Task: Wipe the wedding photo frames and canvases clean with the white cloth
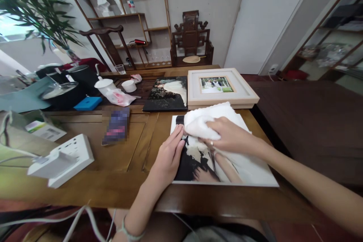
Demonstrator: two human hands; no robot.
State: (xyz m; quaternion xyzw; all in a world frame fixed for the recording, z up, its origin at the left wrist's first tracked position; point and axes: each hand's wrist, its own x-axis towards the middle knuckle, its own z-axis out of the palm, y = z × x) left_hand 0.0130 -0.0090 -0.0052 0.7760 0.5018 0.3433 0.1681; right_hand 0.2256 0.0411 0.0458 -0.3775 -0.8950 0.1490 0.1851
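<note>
A large photo print point(249, 170) lies flat near the front edge of the wooden table point(119, 181). My left hand point(168, 155) rests flat on the print's left edge, fingers stretched out, holding it down. My right hand point(231, 135) is closed on a bunched white cloth point(202, 123) and presses it on the upper part of the print. A ring shows on one finger of that hand.
Behind the print stand a framed photo point(219, 89) and a dark photo panel point(167, 94). To the left lie a white power strip point(69, 159), a blurred card point(117, 125), a blue box point(87, 103), cups, a black pot and a plant. Cables hang at the front left.
</note>
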